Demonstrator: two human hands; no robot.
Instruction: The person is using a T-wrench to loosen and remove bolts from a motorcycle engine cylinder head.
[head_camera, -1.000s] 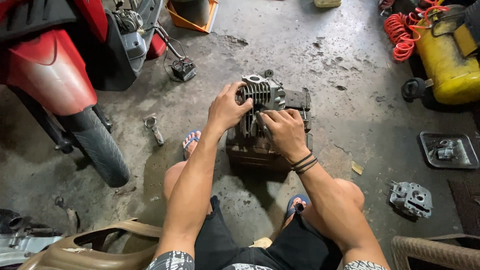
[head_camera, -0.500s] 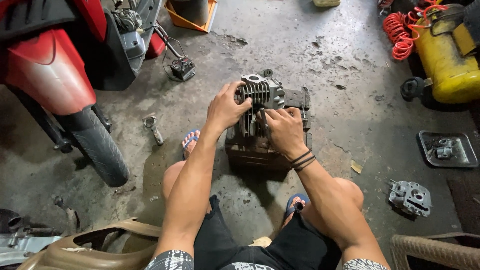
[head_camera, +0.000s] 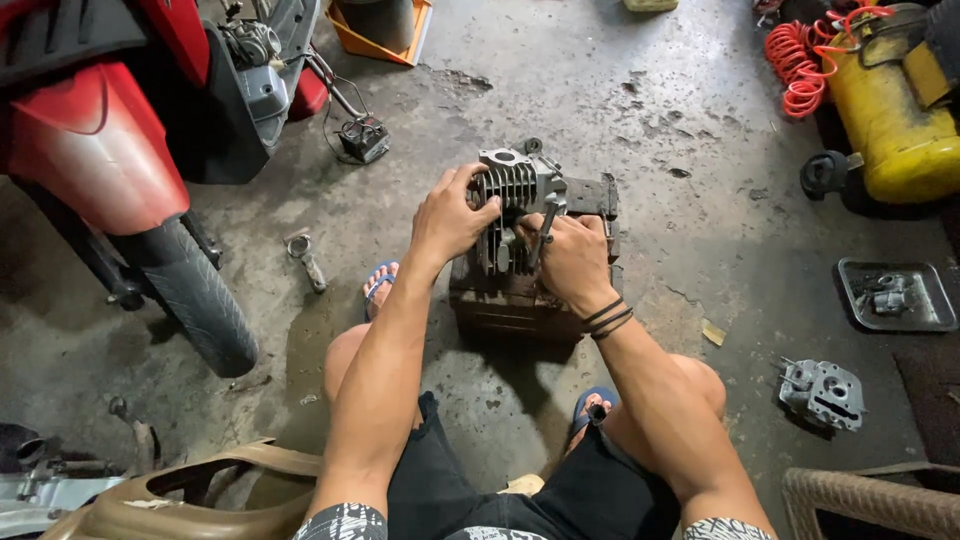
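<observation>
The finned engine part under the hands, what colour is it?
Dull grey metal. The finned engine part shows best in the head view.

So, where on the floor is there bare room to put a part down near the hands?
Bare concrete lies beyond the engine part, up to the orange tray, and right of it, before the yellow tank. Crowded: left by the scooter wheel, and around the metal tray.
</observation>
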